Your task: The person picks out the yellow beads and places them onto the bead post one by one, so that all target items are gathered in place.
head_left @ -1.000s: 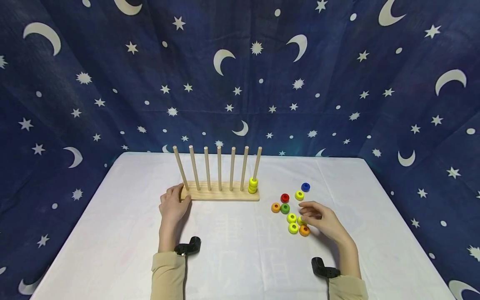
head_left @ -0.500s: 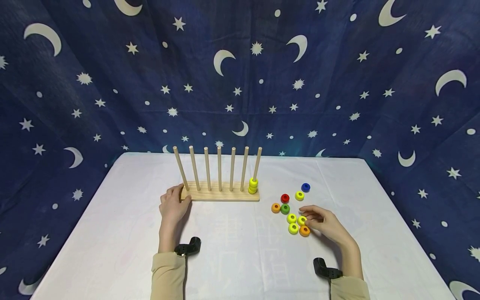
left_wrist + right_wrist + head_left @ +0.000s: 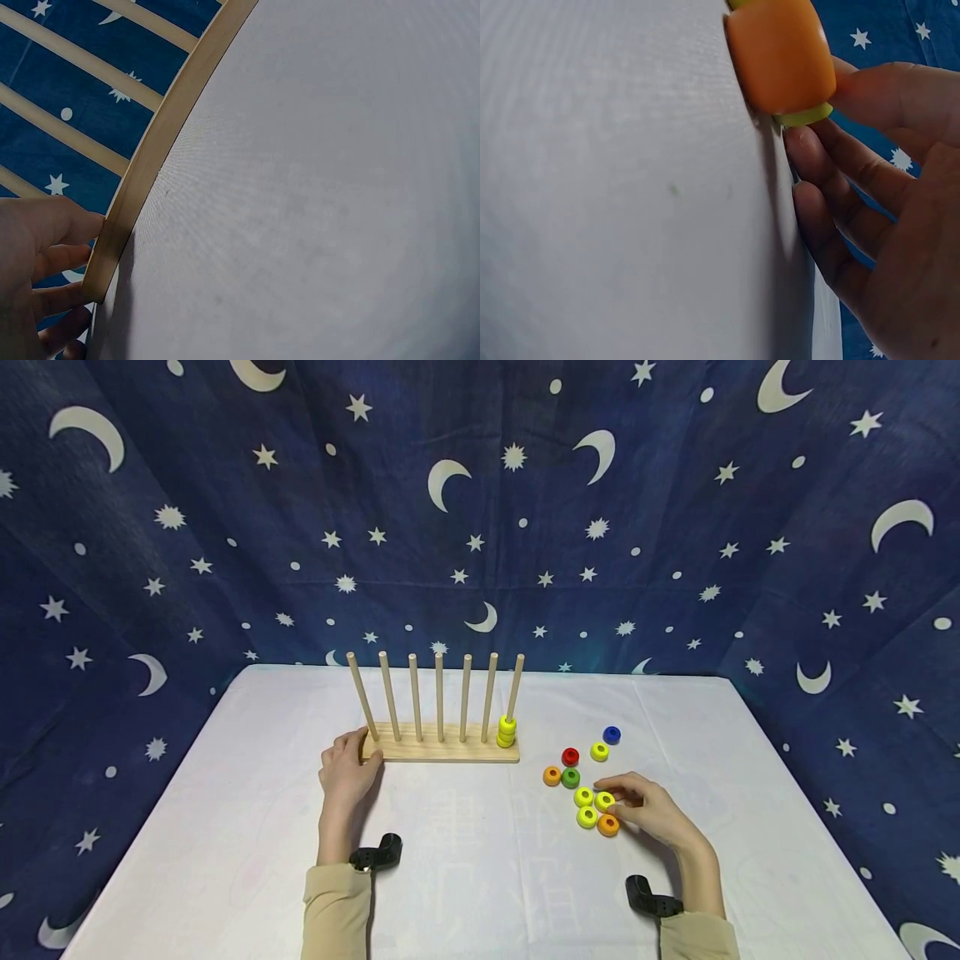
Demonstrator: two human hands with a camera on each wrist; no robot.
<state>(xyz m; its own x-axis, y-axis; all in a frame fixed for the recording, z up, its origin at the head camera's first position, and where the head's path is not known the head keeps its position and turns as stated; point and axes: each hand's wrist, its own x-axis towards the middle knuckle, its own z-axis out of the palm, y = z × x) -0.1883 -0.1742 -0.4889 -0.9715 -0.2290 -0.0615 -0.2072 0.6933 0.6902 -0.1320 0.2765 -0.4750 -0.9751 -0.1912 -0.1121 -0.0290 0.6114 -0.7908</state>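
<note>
A wooden peg stand [image 3: 435, 748] with a row of upright pegs stands on the table, and yellow beads [image 3: 506, 732] are stacked on its rightmost peg. My left hand [image 3: 349, 770] grips the left end of its base, thumb at the front edge and fingers behind; the left wrist view shows the thumb [image 3: 79, 223] against the wood. To the right, my right hand [image 3: 651, 810] has thumb and index finger around a yellow bead [image 3: 605, 802] lying on the cloth. An orange bead [image 3: 784, 56] hides most of that yellow bead in the right wrist view.
Two more yellow beads [image 3: 587, 817] touch the cluster beside the right hand. Farther left and back lie a green bead [image 3: 571, 778], a second orange bead [image 3: 552, 776], a red bead [image 3: 570, 757], another yellow bead [image 3: 599, 752] and a blue bead [image 3: 612, 735]. A starry cloth [image 3: 480, 485] hangs behind.
My right thumb and index finger have closed in around the yellow bead, and the orange bead beside it has shifted slightly toward me. The left hand and the stand stay put.
</note>
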